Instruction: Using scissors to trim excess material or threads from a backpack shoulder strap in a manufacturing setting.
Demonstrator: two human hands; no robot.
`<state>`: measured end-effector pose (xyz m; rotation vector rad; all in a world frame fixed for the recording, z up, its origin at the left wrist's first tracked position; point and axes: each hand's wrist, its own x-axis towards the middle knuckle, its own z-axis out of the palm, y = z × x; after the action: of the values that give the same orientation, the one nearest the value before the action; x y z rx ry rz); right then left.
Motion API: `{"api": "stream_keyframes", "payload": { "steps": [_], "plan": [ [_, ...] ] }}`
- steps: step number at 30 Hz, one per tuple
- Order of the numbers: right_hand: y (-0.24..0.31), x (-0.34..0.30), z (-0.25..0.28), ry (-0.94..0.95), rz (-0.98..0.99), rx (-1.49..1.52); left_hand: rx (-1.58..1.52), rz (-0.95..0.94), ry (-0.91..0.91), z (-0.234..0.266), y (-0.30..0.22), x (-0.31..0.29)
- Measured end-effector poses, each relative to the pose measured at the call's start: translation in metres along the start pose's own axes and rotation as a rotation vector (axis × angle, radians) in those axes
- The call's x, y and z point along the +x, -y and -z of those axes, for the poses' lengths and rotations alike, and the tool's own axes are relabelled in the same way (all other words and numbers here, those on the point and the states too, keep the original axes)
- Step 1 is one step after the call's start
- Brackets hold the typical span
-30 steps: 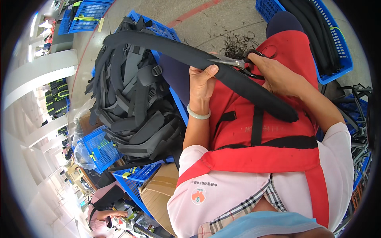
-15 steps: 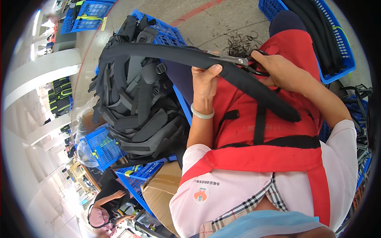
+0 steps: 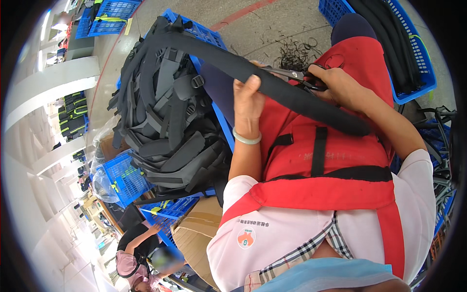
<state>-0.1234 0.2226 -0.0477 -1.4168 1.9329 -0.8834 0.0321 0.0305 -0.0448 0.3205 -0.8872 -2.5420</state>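
A long padded black strap (image 3: pixel 301 100) lies across my lap, over the red apron (image 3: pixel 292 163), and stretches left onto a heap of grey and black straps with buckles (image 3: pixel 170 121). My left hand (image 3: pixel 249 100) grips the strap near its middle, thumb on top and fingers behind it. In my right hand (image 3: pixel 343 85) is a pair of scissors (image 3: pixel 289 74) with black handles. Their blades point left along the strap's far edge, toward my left fingers. The blade tips are partly hidden behind the strap and fingers.
Beneath the heap stands a blue crate (image 3: pixel 204 34). Dark thread scraps (image 3: pixel 297 53) litter the floor ahead. At the far right, another blue crate (image 3: pixel 428 80) holds long black padded pieces. A cardboard box (image 3: pixel 197 228) is at my left, with a co-worker (image 3: pixel 131 263) beyond.
The strap has shifted slightly under my left hand, its left part rising and its right end moving a little right. The scissors stay near its far edge. The co-worker has moved.
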Motion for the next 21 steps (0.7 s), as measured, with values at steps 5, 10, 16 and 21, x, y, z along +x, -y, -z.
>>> {"api": "stream_keyframes", "payload": {
  "steps": [5, 10, 16, 21],
  "plan": [
    [0.004, -0.003, -0.003, 0.007, -0.028, -0.022, 0.055, -0.059, -0.026, 0.015, 0.004, 0.004],
    [0.023, 0.006, 0.001, -0.084, 0.076, -0.037, 0.067, -0.045, -0.044, 0.011, 0.01, 0.001],
    [0.022, 0.016, 0.003, 0.03, -0.019, -0.028, 0.059, -0.035, -0.059, 0.011, 0.01, 0.002],
    [0.011, 0.016, -0.005, -0.021, -0.013, -0.018, 0.044, 0.03, -0.049, 0.014, 0.014, 0.003]
  ]
}}
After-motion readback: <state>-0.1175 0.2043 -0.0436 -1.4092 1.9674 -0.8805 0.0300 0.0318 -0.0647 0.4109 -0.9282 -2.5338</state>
